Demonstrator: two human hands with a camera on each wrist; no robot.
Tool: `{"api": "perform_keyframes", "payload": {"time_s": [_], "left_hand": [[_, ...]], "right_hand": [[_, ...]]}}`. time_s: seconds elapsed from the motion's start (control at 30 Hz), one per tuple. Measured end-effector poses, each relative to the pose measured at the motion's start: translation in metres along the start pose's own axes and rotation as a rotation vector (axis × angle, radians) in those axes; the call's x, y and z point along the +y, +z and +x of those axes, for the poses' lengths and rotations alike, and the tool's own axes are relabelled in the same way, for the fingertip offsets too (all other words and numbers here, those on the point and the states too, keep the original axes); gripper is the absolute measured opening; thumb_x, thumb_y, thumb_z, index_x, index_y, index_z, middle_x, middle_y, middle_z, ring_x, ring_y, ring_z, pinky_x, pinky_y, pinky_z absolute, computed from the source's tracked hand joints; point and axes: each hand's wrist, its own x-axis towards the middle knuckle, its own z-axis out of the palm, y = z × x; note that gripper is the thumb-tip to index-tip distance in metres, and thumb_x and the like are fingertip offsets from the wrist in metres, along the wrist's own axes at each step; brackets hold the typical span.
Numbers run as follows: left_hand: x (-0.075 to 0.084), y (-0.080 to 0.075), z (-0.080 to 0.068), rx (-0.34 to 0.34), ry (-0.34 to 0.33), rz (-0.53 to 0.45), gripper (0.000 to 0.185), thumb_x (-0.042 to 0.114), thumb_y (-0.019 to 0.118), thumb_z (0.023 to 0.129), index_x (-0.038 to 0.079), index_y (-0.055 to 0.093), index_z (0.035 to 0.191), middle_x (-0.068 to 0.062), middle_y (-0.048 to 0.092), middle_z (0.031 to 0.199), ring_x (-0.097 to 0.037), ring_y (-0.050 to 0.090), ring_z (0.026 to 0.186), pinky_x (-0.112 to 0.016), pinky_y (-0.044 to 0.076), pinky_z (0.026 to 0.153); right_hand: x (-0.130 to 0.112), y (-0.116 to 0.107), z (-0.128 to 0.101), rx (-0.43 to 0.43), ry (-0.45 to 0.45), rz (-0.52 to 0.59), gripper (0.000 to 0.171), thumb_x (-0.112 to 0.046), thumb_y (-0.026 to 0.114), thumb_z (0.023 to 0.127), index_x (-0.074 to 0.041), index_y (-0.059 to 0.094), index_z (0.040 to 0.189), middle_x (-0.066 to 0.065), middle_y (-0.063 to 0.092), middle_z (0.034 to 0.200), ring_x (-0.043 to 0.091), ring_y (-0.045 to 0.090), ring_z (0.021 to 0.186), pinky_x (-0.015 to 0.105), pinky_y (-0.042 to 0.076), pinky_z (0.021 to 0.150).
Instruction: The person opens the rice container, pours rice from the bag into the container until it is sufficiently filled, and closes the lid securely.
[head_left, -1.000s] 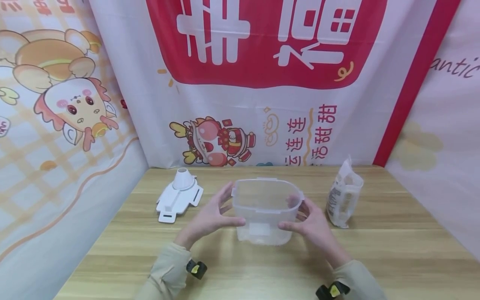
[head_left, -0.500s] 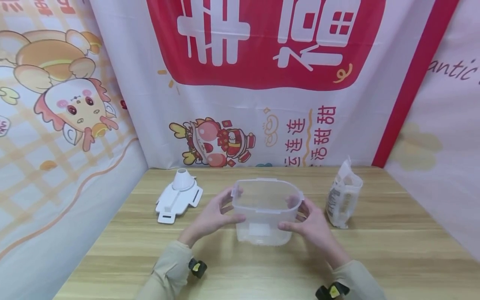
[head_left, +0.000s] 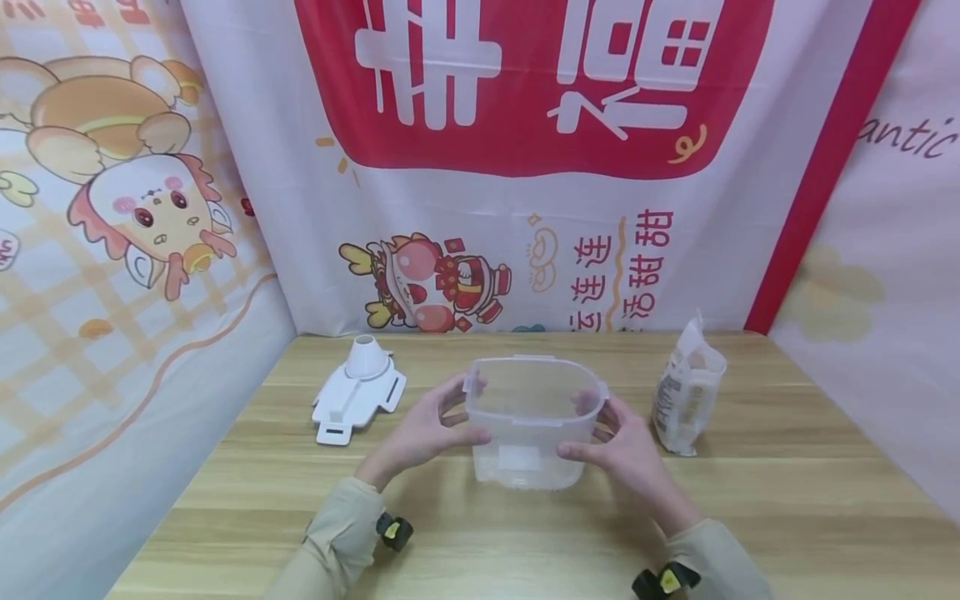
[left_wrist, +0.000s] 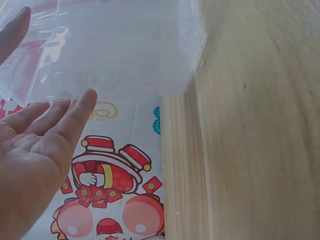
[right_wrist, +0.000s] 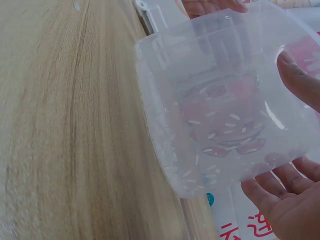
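Observation:
A clear plastic container (head_left: 528, 450) with an open top and side tabs stands upright at the middle of the table, a pale label on its front. My left hand (head_left: 427, 432) holds its left side, thumb across the front and fingers spread along the side. On the right side my right hand (head_left: 626, 454) holds it the same way, thumb in front and fingers behind. Scattered white grains like rice (right_wrist: 232, 127) show through the wall in the right wrist view. Both hands' fingertips lie right at the plastic.
A white lid (head_left: 360, 396) with a cone-shaped spout and slotted tabs lies at the back left. A crumpled clear bag (head_left: 686, 392) with dark print stands at the right. The wooden table (head_left: 787, 500) meets printed cloth walls behind and at both sides.
The left hand has shifted slightly, its fingers now lower at the container's left rim. The right hand, container, lid and bag stay where they were.

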Motion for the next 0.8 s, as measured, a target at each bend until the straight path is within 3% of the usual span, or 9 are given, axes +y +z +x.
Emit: {"api": "perform_keyframes", "payload": {"time_s": [0.4,0.5,0.63,0.8], "left_hand": [[-0.003,0.000,0.000,0.009,-0.007,0.005,0.085,0.006,0.079,0.083,0.004,0.030,0.153,-0.019,0.039,0.150,-0.037,0.029,0.140,-0.048,0.040,0.106],[-0.013,-0.004,0.002,0.012,-0.001,0.026,0.087,0.012,0.081,0.082,0.010,0.032,0.154,-0.013,0.041,0.150,-0.033,0.033,0.140,-0.044,0.042,0.104],[-0.028,-0.008,0.006,0.013,0.006,0.046,0.087,0.021,0.084,0.081,0.017,0.035,0.153,-0.006,0.044,0.149,-0.028,0.035,0.139,-0.039,0.045,0.102],[-0.032,-0.007,0.007,0.014,0.015,0.051,0.087,0.023,0.084,0.081,0.019,0.036,0.152,-0.006,0.044,0.148,-0.028,0.036,0.138,-0.040,0.045,0.102]], "right_hand": [[0.001,0.001,0.000,-0.001,-0.003,0.003,0.088,-0.021,0.094,0.061,-0.009,0.050,0.137,0.010,0.054,0.138,0.028,0.050,0.127,0.040,0.045,0.102],[0.000,0.001,0.000,-0.002,-0.012,-0.003,0.089,-0.022,0.094,0.061,-0.008,0.050,0.138,0.010,0.053,0.139,0.029,0.050,0.127,0.040,0.045,0.102],[-0.004,0.002,-0.004,0.002,-0.029,-0.054,0.089,-0.023,0.093,0.064,-0.005,0.049,0.138,0.014,0.052,0.140,0.031,0.049,0.127,0.045,0.044,0.103],[-0.016,-0.003,-0.014,0.064,-0.060,-0.199,0.088,-0.026,0.093,0.065,-0.002,0.050,0.138,0.019,0.058,0.130,0.035,0.055,0.117,0.050,0.049,0.096]]}}
